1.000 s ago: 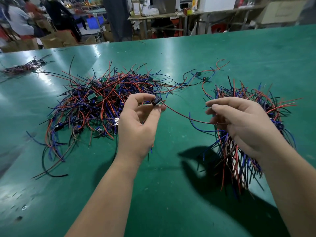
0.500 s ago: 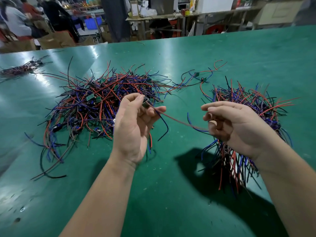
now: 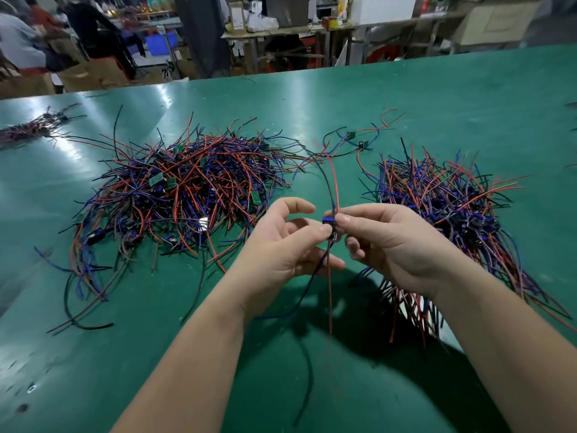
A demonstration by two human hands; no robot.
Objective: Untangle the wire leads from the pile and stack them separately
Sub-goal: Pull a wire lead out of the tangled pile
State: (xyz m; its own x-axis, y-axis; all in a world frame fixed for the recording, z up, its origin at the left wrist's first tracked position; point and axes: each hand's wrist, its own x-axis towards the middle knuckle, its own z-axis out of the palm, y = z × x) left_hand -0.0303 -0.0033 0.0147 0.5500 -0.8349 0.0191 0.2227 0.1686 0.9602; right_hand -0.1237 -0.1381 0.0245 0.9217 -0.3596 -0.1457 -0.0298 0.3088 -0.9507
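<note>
While left hand [image 3: 281, 245] pinches the wire lead [image 3: 327, 221] — right hand [image 3: 390, 242] pinches too.

**Open lane between two wire heaps**

The green tabletop [image 3: 437, 98] is bare along its near edge and far side. A sprawling tangled pile of red, blue and black wire leads [image 3: 187, 189] blocks the left middle, and a dense stack of like leads [image 3: 443, 207] blocks the right. The gap between them holds the left hand [image 3: 281, 245] and the right hand [image 3: 390, 245], both holding a single lead [image 3: 329, 228]. Loose leads with small green boards [image 3: 352, 135] cross the gap's far end.
</note>
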